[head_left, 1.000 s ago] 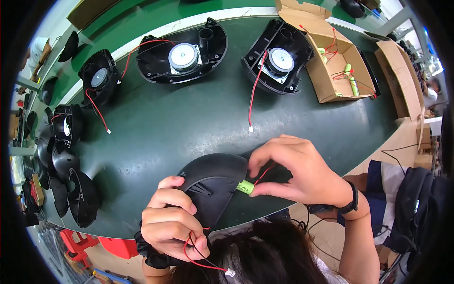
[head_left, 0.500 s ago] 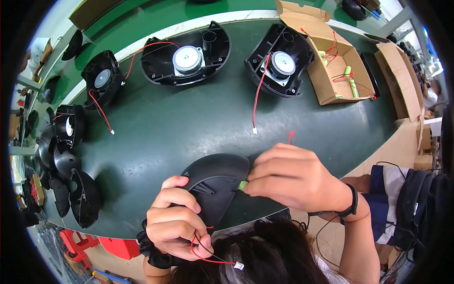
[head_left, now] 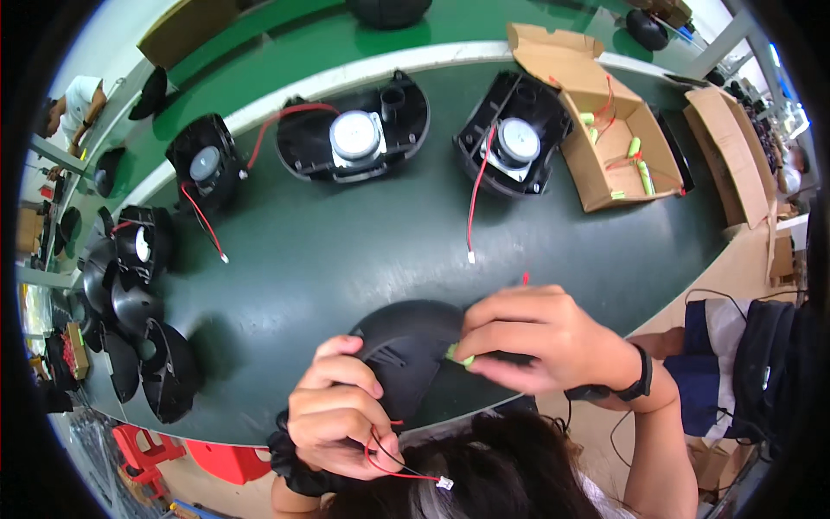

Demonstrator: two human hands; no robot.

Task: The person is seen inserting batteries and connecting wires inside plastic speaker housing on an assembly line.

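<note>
My left hand is closed round the left edge of a curved black plastic speaker shell, near the table's front edge. A red and black wire with a white connector hangs out by its fingers. At the shell's right edge my right hand pinches a small green cylindrical battery between thumb and fingers. Most of the battery is hidden, and I cannot tell whether it touches the shell. A red wire end shows just beyond the right hand.
On the green table several black shells with speakers stand along the far side, one a wide housing. Further black shells lie at the left. A cardboard box with green batteries sits at far right. Red stools stand below the edge.
The view has shifted slightly, so the table things sit lower and further right. More of the green battery shows, tilted at the shell's edge, and my right thumb has moved down.
</note>
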